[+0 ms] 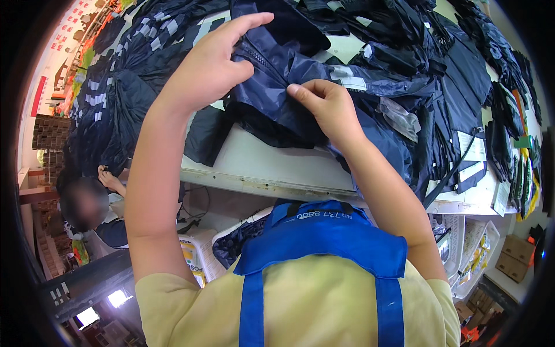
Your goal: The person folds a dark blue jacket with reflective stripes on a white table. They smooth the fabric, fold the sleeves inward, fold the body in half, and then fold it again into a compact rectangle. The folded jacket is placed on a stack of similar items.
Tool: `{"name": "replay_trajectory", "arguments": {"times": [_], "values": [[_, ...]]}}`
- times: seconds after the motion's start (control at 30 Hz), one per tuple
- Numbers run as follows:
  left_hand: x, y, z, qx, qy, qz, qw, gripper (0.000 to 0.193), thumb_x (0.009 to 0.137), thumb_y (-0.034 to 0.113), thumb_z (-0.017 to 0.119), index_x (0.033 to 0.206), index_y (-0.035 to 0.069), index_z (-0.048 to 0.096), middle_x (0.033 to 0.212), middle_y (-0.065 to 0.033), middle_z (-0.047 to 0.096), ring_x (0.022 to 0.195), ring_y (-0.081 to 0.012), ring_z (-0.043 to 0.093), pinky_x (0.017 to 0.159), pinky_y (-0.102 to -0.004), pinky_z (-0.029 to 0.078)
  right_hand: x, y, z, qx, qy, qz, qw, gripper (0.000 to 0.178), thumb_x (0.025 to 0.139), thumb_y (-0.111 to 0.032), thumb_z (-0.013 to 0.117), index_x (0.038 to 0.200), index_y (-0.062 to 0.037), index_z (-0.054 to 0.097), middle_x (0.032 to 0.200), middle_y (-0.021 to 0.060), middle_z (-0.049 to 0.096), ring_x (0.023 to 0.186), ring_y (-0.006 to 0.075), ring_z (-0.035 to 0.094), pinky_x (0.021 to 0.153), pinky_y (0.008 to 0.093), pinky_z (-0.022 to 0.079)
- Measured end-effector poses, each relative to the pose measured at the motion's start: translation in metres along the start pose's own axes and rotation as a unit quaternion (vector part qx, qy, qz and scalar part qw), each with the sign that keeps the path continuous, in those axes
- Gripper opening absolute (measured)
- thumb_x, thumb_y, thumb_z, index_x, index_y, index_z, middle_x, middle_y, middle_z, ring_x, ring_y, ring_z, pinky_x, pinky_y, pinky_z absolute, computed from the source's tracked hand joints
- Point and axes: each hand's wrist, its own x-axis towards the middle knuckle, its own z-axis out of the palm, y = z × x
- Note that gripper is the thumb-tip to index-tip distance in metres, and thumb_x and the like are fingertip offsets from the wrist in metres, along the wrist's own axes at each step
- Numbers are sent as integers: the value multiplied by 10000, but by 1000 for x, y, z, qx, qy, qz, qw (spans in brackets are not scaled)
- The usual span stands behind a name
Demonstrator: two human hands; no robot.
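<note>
A dark navy garment (259,91) of thin shiny cloth lies in front of me near the table's edge, with a dark zipper (258,57) running across it. My right hand (330,109) pinches the garment beside the lower end of that zipper, thumb against the bent forefinger. Over the garment's left side is my left hand (209,65), its forefinger stretched out and its thumb apart from it. Nothing shows between them; the other fingers are hidden. A white label (348,80) and a crumpled clear plastic bag (399,118) lie to the right of my right hand.
Piles of dark garments (136,78) cover much of the white table (254,147). Paper sheets (471,147) lie at the right. White baskets (199,251) stand below the table edge. At the left sits another person (107,211), one hand raised to dark cloth.
</note>
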Motion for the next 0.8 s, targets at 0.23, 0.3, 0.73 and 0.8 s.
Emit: {"name": "replay_trajectory", "arguments": {"times": [0.23, 0.3, 0.73, 0.8], "values": [[5, 13, 18, -60, 19, 103, 993, 696, 697, -104, 437, 1378, 43, 436, 1378, -55, 459, 1151, -102, 490, 935, -226, 387, -8, 14, -2, 166, 52, -55, 983, 373, 806, -343, 746, 741, 6, 631, 643, -39, 508, 602, 49, 395, 531, 217, 321], [5, 18, 21, -94, 10, 102, 990, 695, 696, -107, 435, 1377, 33, 432, 1382, -57, 455, 1162, -103, 484, 947, -232, 385, -11, 11, -4, 257, 53, -32, 965, 364, 832, -337, 723, 718, -7, 616, 634, -54, 484, 606, 42, 383, 523, 218, 312], [27, 39, 1, -143, 97, 141, 975, 676, 709, -152, 389, 1368, -5, 432, 1290, -114, 499, 1125, -146, 533, 1006, -259, 393, -34, 27, -92, -155, 296, -199, 921, 265, 837, -201, 620, 712, 22, 550, 667, 164, 489, 631, 317, 508, 607, 385, 404], [34, 40, -13, -84, 133, 151, 976, 663, 717, -131, 386, 1364, -3, 443, 1298, -130, 494, 1171, -170, 511, 1023, -276, 391, -46, 52, -127, -147, 328, -153, 921, 278, 836, -202, 611, 703, 28, 527, 641, 144, 449, 604, 262, 483, 598, 361, 391]]}}
